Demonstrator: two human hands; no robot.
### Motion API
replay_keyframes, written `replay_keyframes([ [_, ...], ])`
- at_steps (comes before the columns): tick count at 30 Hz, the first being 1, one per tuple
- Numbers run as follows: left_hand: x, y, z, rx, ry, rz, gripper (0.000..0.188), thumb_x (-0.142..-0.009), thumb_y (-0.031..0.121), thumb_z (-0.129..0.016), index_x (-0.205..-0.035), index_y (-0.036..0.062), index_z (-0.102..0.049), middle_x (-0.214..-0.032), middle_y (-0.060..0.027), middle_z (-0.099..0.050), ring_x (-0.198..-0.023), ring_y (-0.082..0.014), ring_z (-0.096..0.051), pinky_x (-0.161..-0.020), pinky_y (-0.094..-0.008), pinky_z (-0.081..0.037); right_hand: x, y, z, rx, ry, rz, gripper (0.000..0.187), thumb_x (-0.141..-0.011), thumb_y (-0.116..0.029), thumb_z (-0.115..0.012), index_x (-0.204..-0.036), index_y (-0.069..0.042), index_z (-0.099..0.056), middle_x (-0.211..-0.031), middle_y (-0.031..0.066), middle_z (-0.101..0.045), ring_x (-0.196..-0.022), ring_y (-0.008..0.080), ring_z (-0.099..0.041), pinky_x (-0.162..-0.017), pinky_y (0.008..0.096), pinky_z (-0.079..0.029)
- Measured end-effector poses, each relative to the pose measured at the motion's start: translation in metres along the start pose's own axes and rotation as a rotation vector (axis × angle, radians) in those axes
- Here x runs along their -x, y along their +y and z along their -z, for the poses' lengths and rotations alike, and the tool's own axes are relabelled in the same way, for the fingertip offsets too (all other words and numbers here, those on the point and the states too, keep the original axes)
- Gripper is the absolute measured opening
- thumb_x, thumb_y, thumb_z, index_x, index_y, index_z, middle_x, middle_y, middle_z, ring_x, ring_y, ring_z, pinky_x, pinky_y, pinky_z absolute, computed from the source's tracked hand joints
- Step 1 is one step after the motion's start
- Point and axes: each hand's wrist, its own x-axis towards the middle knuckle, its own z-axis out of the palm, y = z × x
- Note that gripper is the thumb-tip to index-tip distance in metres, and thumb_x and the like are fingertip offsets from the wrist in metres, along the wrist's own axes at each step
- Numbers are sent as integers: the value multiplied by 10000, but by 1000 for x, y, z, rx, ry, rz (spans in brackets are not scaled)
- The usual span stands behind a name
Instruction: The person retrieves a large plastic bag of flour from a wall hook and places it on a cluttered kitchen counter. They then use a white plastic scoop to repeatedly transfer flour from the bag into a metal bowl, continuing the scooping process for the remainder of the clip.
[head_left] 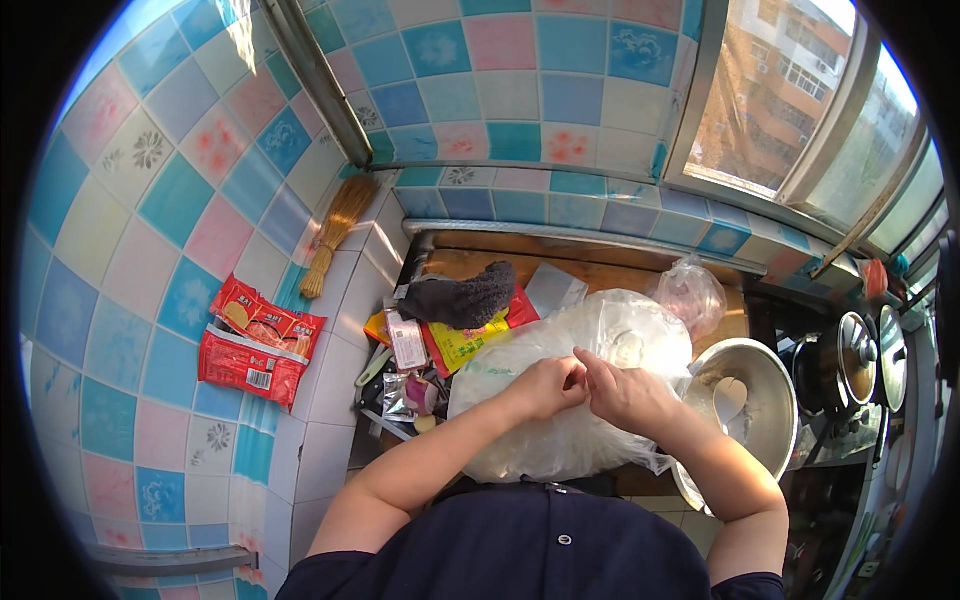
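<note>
A large clear plastic bag (560, 440), bulging with something pale, lies on the counter right in front of me. My left hand (548, 387) and my right hand (625, 395) meet on top of it, fingers pinched together on the bag's film near its middle. The fingertips touch each other. What is inside the bag is too hazy to tell.
A steel bowl (765, 385) sits to the right of the bag, with lidded pots (858, 358) beyond it. A dark fuzzy cloth (463, 296), yellow and red packets (462, 343) and a small knotted bag (690, 292) lie behind. Red packets (252, 352) and a straw brush (335, 232) hang on the tiled wall at left.
</note>
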Motion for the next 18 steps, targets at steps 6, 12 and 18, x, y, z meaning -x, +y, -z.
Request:
replay_keyframes([
  [6, 11, 5, 1, -66, 185, -182, 136, -794, 131, -633, -874, 39, -572, -846, -97, -615, -735, -241, -613, -683, -348, -491, 2, 4, 1, -166, 47, -104, 537, -777, -48, -587, -1282, -12, -410, -775, 112, -644, -584, 301, -631, -478, 391, -505],
  [12, 9, 20, 6, -109, 172, -234, 190, -781, 113, -622, -934, 43, -534, -846, -113, -608, -748, -284, -610, -684, -377, -493, -2, 1, 3, -157, 73, -65, 568, -767, -38, -581, -1300, -32, -387, -847, 103, -654, -607, 301, -639, -489, 394, -511],
  [18, 5, 18, 4, -131, 158, -133, 260, -774, 168, -631, -936, 41, -473, -793, -151, -619, -741, -332, -616, -660, -409, -479, -3, -2, 7, -74, 42, 2, 583, -740, -11, -561, -1298, -26, -392, -821, 101, -630, -576, 286, -623, -479, 380, -506],
])
